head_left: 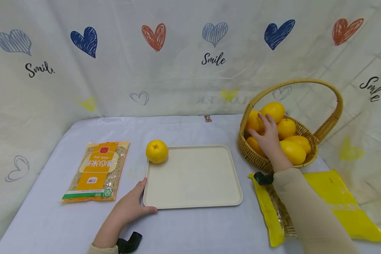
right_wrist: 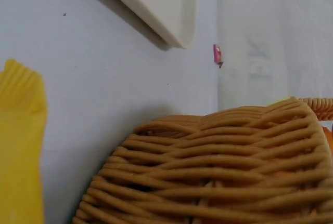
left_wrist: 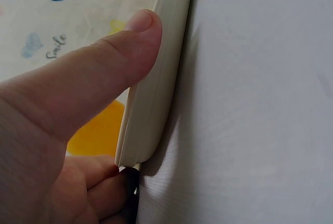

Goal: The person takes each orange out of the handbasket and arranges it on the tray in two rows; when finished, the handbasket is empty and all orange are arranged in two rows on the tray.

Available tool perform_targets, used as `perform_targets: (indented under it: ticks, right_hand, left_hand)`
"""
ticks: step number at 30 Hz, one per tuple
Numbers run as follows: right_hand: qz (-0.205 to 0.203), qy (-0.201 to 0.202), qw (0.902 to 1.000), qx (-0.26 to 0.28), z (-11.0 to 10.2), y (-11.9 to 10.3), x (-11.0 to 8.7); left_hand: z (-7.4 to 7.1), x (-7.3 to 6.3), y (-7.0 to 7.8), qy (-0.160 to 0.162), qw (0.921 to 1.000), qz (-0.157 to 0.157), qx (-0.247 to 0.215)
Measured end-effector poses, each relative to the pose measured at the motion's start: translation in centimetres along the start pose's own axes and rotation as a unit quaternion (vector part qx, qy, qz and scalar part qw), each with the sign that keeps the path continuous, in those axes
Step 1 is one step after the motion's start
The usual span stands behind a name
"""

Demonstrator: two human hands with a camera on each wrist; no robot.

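Observation:
A cream tray (head_left: 193,176) lies on the table, with a round yellow fruit (head_left: 157,151) at its back left corner. My left hand (head_left: 130,204) holds the tray's front left corner, the thumb (left_wrist: 138,37) against the front edge and the fingers at the left edge. At the right stands a wicker basket (head_left: 254,155) of yellow fruit. Inside it, my right hand (head_left: 268,137) grips a round yellow fruit (head_left: 253,120) at the left side, thumb and fingers spread around it. The right wrist view shows the basket wall (right_wrist: 218,172); the hand is out of that view.
A bag of dry noodles (head_left: 103,165) lies left of the tray. Yellow packaging (head_left: 339,201) lies in front of the basket, partly beneath the right forearm. The basket's tall handle (head_left: 304,81) arches over the fruit. A small wrapped piece (head_left: 207,118) sits at the table's back edge.

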State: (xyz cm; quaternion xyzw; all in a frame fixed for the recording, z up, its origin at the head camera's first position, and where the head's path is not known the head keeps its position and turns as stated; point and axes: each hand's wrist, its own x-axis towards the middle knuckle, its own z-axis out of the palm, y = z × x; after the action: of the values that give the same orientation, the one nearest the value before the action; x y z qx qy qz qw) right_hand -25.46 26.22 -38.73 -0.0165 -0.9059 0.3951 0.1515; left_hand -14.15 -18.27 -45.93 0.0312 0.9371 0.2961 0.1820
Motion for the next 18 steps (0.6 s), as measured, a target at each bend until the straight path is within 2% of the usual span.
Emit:
perform_targets:
  ticks: [4,10,18]
  right_hand:
    - [0.037,-0.009,0.9991,-0.016,0.4,0.3,0.6]
    - [0.058,0.004,0.9977,-0.034,0.9,0.2,1.1]
    - [0.094,0.032,0.995,-0.007,0.8,-0.9,0.2]
  left_hand:
    - [0.0,0.0,0.0,0.001,1.0,0.0,0.0]
    - [0.0,-0.1,0.0,0.001,1.0,0.0,-0.002]
    - [-0.1,-0.1,-0.1,0.003,1.0,0.002,-0.002]
